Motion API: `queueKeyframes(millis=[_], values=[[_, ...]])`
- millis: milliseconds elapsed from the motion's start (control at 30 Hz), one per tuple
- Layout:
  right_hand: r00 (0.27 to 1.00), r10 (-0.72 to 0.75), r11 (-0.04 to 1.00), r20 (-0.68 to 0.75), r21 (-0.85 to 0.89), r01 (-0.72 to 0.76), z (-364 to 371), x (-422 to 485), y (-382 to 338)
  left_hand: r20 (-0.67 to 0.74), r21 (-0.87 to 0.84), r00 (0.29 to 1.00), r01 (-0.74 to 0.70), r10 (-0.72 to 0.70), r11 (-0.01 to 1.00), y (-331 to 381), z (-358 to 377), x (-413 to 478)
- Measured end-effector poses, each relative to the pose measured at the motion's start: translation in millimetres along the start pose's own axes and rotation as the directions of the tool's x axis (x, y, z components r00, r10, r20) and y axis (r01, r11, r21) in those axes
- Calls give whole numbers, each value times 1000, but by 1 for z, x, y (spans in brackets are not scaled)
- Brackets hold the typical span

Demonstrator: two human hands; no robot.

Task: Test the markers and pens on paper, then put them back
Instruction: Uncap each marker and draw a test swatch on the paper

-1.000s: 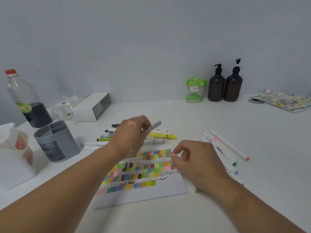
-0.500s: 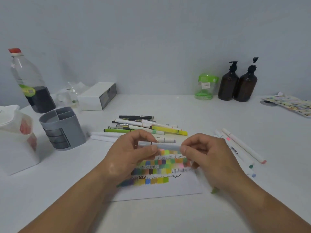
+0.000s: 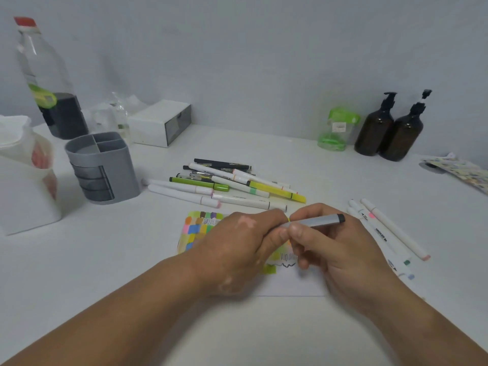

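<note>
A grey marker [image 3: 320,220] lies across my two hands above the paper [image 3: 200,228]. My right hand [image 3: 335,249] grips its barrel with thumb and fingers. My left hand [image 3: 243,244] pinches the marker's left end, which its fingers hide. The paper carries many coloured swatches and black squiggles, and my hands cover most of it. A heap of markers and pens [image 3: 232,186] lies beyond the paper. Several white markers [image 3: 383,231] lie to the right. The grey pen holder [image 3: 103,167] stands at the left, and no pens stick out of it.
A plastic bottle [image 3: 45,77] and a white drawer box [image 3: 161,122] stand at the back left, a white container [image 3: 23,175] at the far left. A green jar [image 3: 336,130] and two brown pump bottles [image 3: 390,128] stand by the wall. Another swatch sheet [image 3: 459,173] lies far right.
My left hand brought the grey marker down from over the heap to my right hand, and both hands now hold it close together above the paper. The camera has tilted and moved closer.
</note>
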State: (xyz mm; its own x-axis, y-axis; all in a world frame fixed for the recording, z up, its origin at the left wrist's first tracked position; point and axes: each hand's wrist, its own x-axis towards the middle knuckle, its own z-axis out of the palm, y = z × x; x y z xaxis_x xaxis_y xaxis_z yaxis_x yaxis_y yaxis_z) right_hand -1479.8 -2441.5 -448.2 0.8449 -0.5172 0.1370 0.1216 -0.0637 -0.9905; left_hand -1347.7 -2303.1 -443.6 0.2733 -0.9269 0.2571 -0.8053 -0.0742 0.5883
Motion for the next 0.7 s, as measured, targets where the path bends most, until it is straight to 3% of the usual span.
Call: queueKeyframes(millis=[167, 233, 367, 467, 567, 700], values=[[999, 7, 999, 37, 42, -8, 2, -2, 2, -43, -26, 999, -26, 25, 999, 0, 2, 2], [999, -2, 999, -32, 49, 4, 4, -1, 2, -10, -50, 1000, -5, 4, 999, -5, 2, 2], [968, 58, 971, -242, 238, 1, 0, 1, 3, 113, 168, 989, 72, -92, 983, -18, 0, 0], [985, 73, 961, -160, 275, -26, 3, -3, 3, 208, 247, 968, 87, -141, 965, -23, 0, 0], [998, 37, 988, -53, 152, -29, 11, -6, 6, 201, 241, 965, 117, -168, 963, -25, -1, 1], [998, 28, 975, -49, -218, -38, 12, -8, 10, 209, 209, 960, 141, -185, 968, -32, -10, -1]])
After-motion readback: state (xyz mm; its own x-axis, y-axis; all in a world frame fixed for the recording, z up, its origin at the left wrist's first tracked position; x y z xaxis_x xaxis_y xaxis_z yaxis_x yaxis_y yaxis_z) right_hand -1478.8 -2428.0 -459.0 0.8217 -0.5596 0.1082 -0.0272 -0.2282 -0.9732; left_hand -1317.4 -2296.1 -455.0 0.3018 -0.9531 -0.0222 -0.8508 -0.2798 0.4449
